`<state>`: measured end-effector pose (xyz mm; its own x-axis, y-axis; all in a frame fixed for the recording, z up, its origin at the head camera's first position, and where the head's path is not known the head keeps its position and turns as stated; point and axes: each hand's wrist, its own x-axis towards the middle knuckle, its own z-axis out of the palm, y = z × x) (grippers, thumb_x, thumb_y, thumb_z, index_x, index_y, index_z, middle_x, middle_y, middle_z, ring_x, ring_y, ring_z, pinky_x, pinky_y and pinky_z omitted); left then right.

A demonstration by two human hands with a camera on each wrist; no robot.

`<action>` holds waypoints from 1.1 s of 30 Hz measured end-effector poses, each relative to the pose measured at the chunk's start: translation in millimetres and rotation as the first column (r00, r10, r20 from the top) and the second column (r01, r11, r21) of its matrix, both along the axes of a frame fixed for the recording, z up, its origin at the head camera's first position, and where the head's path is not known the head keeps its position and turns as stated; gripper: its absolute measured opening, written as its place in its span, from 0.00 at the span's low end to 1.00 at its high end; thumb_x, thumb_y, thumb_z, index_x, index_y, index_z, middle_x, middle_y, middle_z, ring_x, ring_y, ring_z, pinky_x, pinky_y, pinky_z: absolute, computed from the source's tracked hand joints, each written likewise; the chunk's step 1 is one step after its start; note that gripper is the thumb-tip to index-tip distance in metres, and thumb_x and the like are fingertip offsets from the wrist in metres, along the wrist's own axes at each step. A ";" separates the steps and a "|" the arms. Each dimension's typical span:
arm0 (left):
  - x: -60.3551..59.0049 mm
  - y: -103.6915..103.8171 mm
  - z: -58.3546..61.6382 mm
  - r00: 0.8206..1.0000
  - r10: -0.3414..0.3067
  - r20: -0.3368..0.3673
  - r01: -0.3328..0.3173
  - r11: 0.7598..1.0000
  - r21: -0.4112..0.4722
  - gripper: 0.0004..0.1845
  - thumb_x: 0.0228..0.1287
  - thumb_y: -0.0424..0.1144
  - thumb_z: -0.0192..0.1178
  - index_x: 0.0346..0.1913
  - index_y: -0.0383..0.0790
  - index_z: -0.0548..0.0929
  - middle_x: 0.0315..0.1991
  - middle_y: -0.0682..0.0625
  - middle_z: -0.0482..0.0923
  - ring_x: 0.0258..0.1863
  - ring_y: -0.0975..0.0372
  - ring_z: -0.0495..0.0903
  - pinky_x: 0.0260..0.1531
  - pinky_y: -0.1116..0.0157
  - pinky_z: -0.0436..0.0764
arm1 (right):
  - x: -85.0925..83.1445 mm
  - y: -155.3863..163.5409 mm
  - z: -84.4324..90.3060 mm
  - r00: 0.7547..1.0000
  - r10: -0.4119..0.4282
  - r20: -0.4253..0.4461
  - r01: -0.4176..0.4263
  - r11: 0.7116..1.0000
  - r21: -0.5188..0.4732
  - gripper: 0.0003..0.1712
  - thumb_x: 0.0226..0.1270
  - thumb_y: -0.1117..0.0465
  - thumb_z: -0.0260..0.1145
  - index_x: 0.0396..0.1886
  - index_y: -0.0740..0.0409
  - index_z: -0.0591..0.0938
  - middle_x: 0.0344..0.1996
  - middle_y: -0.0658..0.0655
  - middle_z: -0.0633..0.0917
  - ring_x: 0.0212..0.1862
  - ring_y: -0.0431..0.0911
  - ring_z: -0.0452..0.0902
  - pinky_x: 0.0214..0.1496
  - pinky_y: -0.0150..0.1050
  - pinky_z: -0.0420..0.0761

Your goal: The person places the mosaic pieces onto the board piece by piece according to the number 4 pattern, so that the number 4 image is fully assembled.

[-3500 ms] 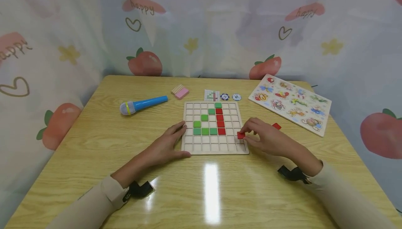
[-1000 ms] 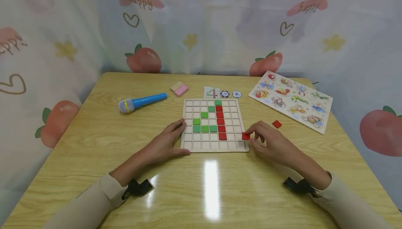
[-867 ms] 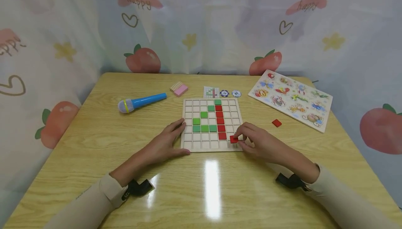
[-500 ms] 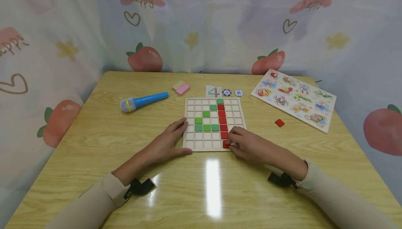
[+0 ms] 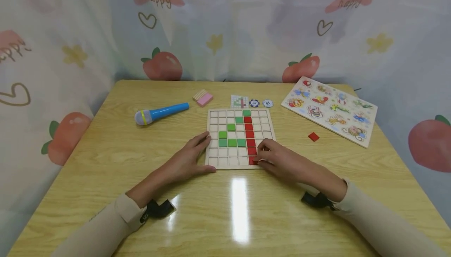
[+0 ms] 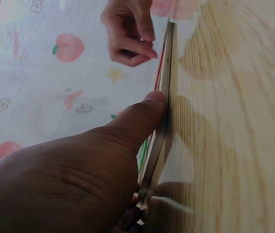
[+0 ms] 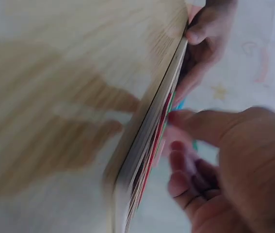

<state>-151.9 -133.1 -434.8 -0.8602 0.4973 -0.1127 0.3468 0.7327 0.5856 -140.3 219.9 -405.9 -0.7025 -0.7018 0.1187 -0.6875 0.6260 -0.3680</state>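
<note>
A wooden grid board [image 5: 211,163] lies on the table. Green tiles [image 5: 232,143] form a stepped outline on it, and red tiles [image 5: 249,134] run down one column to the bottom row. My left hand [image 5: 184,159] rests at the board's left edge, thumb along the front rim and fingers extended. My right hand [image 5: 282,161] is over the lower right of the board, its fingertips at the lowest red tile [image 5: 252,160], which lies in its cell, partly covered. In the right wrist view, the thumb [image 7: 200,124] and bent fingers show no tile between them.
One loose red tile [image 5: 313,136] lies right of the board. Behind it are a pattern card [image 5: 239,101] and two round chips [image 5: 267,103]. A blue toy microphone [image 5: 165,112] and a pink striped block [image 5: 203,98] lie left; an insect puzzle board [image 5: 331,112] lies right.
A red tile has gone into the second-lowest row of the column. My right hand has then carried another leftward into the bottom cell and let go. My left hand stays at the board's edge.
</note>
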 end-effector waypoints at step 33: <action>2.6 0.7 1.9 1.000 0.000 -0.023 0.001 1.000 0.005 0.59 0.64 0.64 0.73 0.87 0.42 0.53 0.90 0.49 0.43 0.88 0.48 0.48 0.81 0.43 0.65 | -23.3 140.7 -31.1 0.774 -0.629 0.073 0.633 0.771 -0.072 0.19 0.79 0.56 0.68 0.55 0.68 0.84 0.48 0.68 0.79 0.46 0.59 0.81 0.44 0.47 0.78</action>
<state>-149.3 -132.4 -432.8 -0.8624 0.4982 -0.0900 0.3607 0.7295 0.5811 -163.7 360.6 -437.0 -0.9892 -0.0869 0.1176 -0.1319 0.8772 -0.4617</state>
